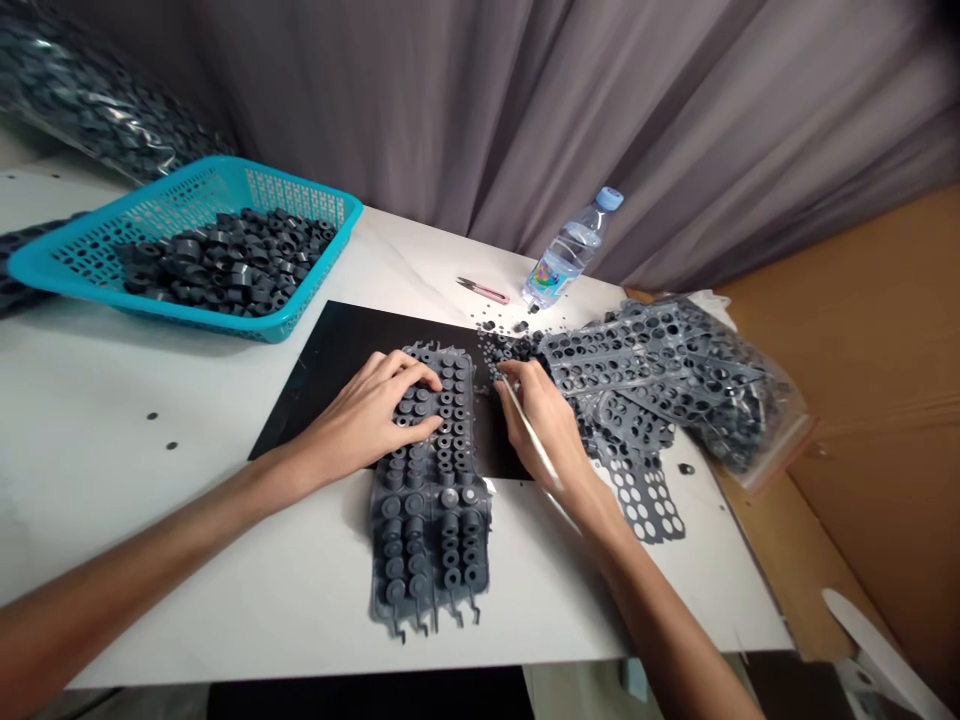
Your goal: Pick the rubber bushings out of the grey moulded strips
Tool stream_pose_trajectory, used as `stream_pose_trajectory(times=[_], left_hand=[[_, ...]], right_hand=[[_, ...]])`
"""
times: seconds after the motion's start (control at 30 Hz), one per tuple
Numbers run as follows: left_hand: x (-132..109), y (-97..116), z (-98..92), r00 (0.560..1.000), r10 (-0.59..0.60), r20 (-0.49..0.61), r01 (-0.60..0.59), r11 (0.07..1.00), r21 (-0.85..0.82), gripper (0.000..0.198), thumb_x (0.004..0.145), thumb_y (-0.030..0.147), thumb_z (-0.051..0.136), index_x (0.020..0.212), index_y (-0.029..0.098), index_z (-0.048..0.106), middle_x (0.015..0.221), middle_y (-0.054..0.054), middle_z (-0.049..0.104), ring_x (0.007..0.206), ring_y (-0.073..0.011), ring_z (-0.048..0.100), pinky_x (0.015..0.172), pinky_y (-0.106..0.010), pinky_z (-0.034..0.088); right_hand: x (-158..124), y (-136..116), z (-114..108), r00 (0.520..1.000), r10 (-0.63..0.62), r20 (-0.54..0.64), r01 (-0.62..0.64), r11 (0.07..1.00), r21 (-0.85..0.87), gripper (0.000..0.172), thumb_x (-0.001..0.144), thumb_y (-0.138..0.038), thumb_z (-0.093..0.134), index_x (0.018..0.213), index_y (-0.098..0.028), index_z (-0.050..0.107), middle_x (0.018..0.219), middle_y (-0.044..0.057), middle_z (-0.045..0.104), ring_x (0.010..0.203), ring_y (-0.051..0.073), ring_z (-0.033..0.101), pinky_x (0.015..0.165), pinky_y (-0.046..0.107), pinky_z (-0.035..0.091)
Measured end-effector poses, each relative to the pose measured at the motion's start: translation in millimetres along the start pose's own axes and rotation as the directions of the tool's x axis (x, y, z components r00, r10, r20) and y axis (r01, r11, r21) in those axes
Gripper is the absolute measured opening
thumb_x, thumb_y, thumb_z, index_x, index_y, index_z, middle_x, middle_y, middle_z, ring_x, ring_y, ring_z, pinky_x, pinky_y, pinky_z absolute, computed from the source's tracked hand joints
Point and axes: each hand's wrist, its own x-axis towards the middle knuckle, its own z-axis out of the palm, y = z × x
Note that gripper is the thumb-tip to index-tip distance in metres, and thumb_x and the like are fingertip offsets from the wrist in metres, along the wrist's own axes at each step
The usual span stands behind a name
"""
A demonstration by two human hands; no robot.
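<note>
A dark grey moulded rubber sheet (431, 500) with rows of round, ring-like parts lies lengthwise before me, its far half over a black mat (300, 390). My left hand (375, 410) rests on the sheet's far half, thumb and fingers apart. Just right of the sheet, my right hand (544, 415) is closed around slim metal tweezers (529, 425), whose tips are hard to make out. Small grey bits (491, 345) are scattered beyond that hand. Punched-out rubber sheets (622, 350) are piled to its right.
A turquoise basket (300, 305) of loose grey rubber parts stands at the left, with a filled plastic bag (112, 100) behind it. Pink thread snips (484, 290) and a water bottle (566, 255) are at the back, before a grey curtain (420, 120). Brown board (862, 380) borders the right.
</note>
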Motion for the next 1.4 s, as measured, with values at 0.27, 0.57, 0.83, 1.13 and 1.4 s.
stream_pose_trajectory(times=[0.27, 0.57, 0.83, 1.13, 1.4], left_hand=[[-0.4, 4.0, -2.8, 1.000, 0.007, 0.004, -0.007, 1.000, 0.021, 0.029, 0.091, 0.043, 0.067, 0.116, 0.030, 0.062, 0.122, -0.002, 0.061, 0.113, -0.0276, 0.052, 0.100, -0.045, 0.046], [-0.5, 2.7, -0.5, 1.000, -0.004, -0.001, 0.004, 1.000, 0.028, 0.030, 0.091, 0.044, 0.067, 0.117, 0.031, 0.062, 0.123, -0.001, 0.060, 0.113, -0.0273, 0.053, 0.101, -0.046, 0.046], [-0.4, 3.1, 1.6, 1.000, 0.011, -0.022, -0.010, 0.999, 0.051, 0.030, 0.091, 0.045, 0.067, 0.117, 0.031, 0.062, 0.122, -0.002, 0.061, 0.110, -0.0273, 0.054, 0.099, -0.046, 0.047], [-1.3, 4.1, -0.4, 1.000, 0.007, 0.001, -0.007, 0.999, 0.038, 0.030, 0.092, 0.048, 0.066, 0.116, 0.031, 0.061, 0.123, -0.002, 0.060, 0.110, -0.0277, 0.055, 0.098, -0.046, 0.047], [-0.5, 4.4, -2.0, 1.000, 0.013, 0.006, -0.013, 0.999, 0.040, 0.032, 0.089, 0.047, 0.067, 0.115, 0.030, 0.060, 0.119, -0.002, 0.061, 0.110, -0.0283, 0.054, 0.097, -0.045, 0.046]], right_hand=[[-6.5, -2.8, -10.0, 0.974, -0.135, 0.181, 0.075, 0.949, 0.305, 0.014, 0.104, -0.037, 0.062, 0.110, -0.026, 0.066, 0.100, 0.004, 0.067, 0.092, 0.019, 0.064, 0.084, 0.032, 0.051], [-6.5, -6.7, -8.0, 0.977, -0.145, 0.154, 0.110, 0.970, 0.215, 0.012, 0.104, -0.034, 0.061, 0.111, -0.025, 0.065, 0.100, 0.005, 0.068, 0.094, 0.021, 0.065, 0.083, 0.032, 0.052], [-5.3, -12.2, 9.9, 0.964, -0.235, 0.128, 0.247, 0.965, -0.090, 0.027, 0.111, -0.032, 0.042, 0.126, -0.020, 0.060, 0.113, 0.012, 0.068, 0.104, 0.027, 0.062, 0.086, 0.037, 0.053], [-1.9, 9.1, 9.1, 0.994, 0.016, -0.107, -0.032, 0.989, -0.146, 0.030, 0.110, -0.033, 0.038, 0.130, -0.020, 0.057, 0.115, 0.015, 0.065, 0.106, 0.030, 0.062, 0.090, 0.044, 0.051], [2.1, -1.4, -3.2, 0.989, -0.105, 0.100, 0.076, 0.962, 0.262, 0.015, 0.106, -0.038, 0.056, 0.112, -0.026, 0.063, 0.104, 0.005, 0.068, 0.090, 0.021, 0.063, 0.083, 0.033, 0.051]])
